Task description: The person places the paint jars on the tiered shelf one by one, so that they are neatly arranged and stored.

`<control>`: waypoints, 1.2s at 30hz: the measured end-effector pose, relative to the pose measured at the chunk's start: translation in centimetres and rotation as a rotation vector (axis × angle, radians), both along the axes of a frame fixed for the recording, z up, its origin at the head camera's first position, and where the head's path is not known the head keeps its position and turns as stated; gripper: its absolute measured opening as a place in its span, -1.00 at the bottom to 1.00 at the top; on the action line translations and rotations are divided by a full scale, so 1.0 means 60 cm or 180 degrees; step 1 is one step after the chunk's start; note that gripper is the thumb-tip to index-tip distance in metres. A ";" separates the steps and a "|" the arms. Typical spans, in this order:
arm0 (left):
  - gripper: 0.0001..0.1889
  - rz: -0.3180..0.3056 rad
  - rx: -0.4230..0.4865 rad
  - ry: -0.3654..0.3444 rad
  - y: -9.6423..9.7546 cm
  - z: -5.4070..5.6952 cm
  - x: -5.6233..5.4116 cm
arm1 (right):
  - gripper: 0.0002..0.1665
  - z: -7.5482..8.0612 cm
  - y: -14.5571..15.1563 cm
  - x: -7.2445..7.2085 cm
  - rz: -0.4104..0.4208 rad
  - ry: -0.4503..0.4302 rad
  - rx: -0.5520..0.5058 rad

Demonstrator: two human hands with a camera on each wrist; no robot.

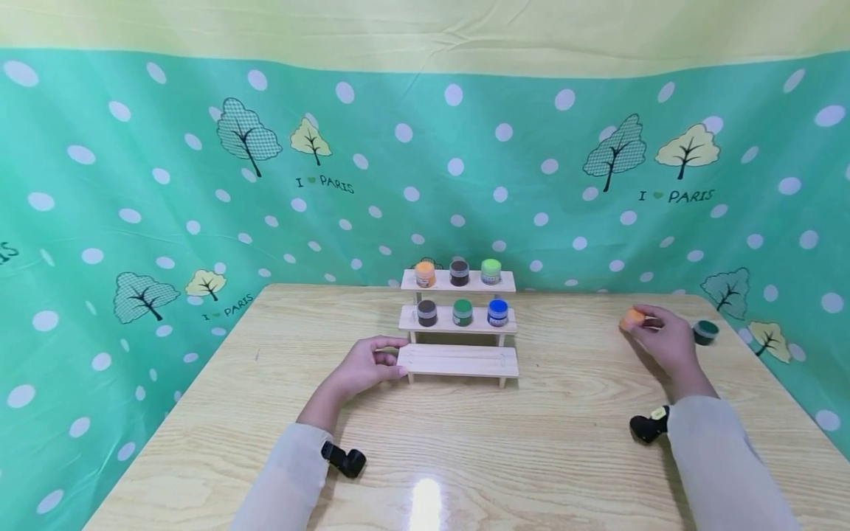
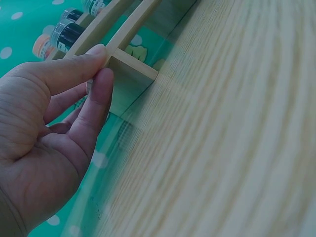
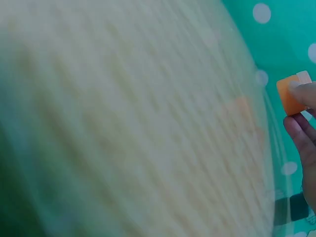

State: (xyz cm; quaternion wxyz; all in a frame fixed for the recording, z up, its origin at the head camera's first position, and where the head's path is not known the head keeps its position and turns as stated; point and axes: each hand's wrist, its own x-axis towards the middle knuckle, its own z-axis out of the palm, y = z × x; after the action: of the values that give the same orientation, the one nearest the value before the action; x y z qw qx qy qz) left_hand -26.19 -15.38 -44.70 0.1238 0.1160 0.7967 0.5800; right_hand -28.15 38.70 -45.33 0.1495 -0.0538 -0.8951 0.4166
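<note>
A three-tier wooden display stand (image 1: 458,360) stands on the table. My left hand (image 1: 368,365) pinches the left end of its lowest board between thumb and fingers; the left wrist view shows thumb and fingertip at the board's corner. At the right, my right hand (image 1: 666,341) grips a small orange paint jar (image 1: 632,318), whose orange lid (image 3: 290,95) shows in the right wrist view. Just right of that hand sits a dark green jar (image 1: 705,332). On the top tier are orange (image 1: 425,274), dark (image 1: 459,273) and light green (image 1: 491,271) jars.
The middle tier carries a dark jar (image 1: 427,313), a green jar (image 1: 462,313) and a blue jar (image 1: 497,313). A green dotted curtain (image 1: 372,199) hangs behind and beside the wooden table (image 1: 544,450). Each sleeve bears a black wrist camera (image 1: 647,426).
</note>
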 end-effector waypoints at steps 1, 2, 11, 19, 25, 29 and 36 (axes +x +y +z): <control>-0.42 -0.0004 0.0000 0.0004 0.000 -0.001 -0.001 | -0.35 0.002 -0.002 0.001 0.0007 -0.0005 -0.0010; -0.42 -0.0005 -0.0004 0.0012 0.000 -0.001 -0.001 | -0.35 0.005 -0.004 0.003 0.0010 -0.0013 -0.0013; -0.42 0.0014 -0.0068 0.0031 0.001 0.001 -0.003 | -0.37 0.029 -0.029 0.018 0.0275 0.0098 -0.0050; -0.43 0.0006 -0.0072 0.0076 0.001 -0.001 -0.004 | -0.41 0.043 -0.050 0.026 0.0472 0.0358 -0.0128; -0.43 0.0045 -0.0087 0.0027 0.002 0.000 -0.002 | -0.43 0.051 -0.067 0.035 0.0596 0.0396 -0.0074; -0.43 0.0099 -0.0107 0.0030 0.000 -0.002 -0.001 | -0.44 0.057 -0.083 0.041 0.0759 0.0436 -0.0087; -0.42 0.0053 -0.0063 0.0074 0.002 -0.004 0.000 | -0.46 0.068 -0.104 0.057 0.0938 0.0483 -0.0086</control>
State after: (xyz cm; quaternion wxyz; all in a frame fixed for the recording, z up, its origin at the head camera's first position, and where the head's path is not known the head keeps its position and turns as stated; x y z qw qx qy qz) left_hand -26.19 -15.25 -44.92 0.1108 0.1149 0.8048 0.5717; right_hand -24.75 32.45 -41.27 0.1533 0.1077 -0.8737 0.4489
